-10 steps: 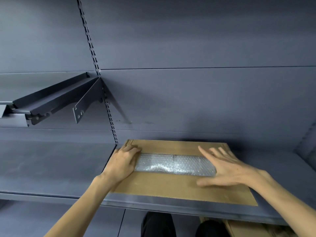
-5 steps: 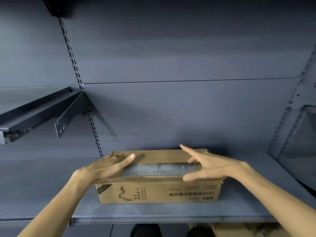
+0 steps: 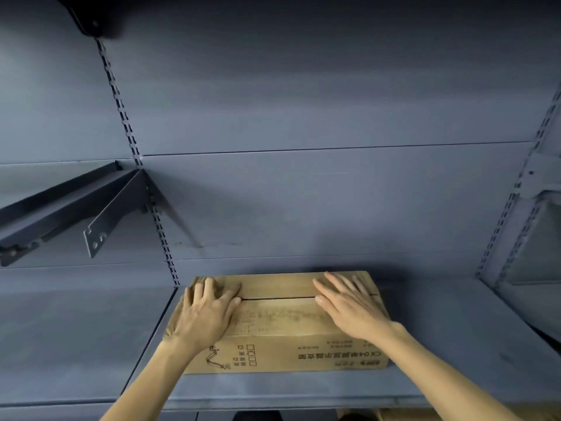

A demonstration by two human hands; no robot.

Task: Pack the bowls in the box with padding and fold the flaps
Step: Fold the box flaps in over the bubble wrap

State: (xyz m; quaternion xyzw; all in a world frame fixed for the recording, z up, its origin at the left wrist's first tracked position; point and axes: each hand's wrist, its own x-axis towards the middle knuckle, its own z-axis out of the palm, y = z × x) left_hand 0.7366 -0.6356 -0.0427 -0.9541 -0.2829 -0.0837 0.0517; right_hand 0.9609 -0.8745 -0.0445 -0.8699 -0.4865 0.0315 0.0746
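A brown cardboard box (image 3: 282, 350) with black print on its front stands on a grey metal shelf (image 3: 455, 344). Its two long top flaps lie folded down and meet along a thin dark seam. My left hand (image 3: 206, 314) presses flat on the left end of the lid, fingers straight across the seam. My right hand (image 3: 349, 305) presses flat on the right end, fingers spread. The bowls and the bubble wrap are hidden inside the box.
A grey back panel with slotted uprights (image 3: 158, 226) rises behind the box. A dark shelf bracket (image 3: 100, 220) juts out at the left, above shelf level. Another upright (image 3: 516, 208) stands at the right. The shelf's front edge (image 3: 273, 402) runs below the box.
The flaps were apart with bubble wrap showing between them; now they are closed and both hands lie flat on top. The view has shifted as well.
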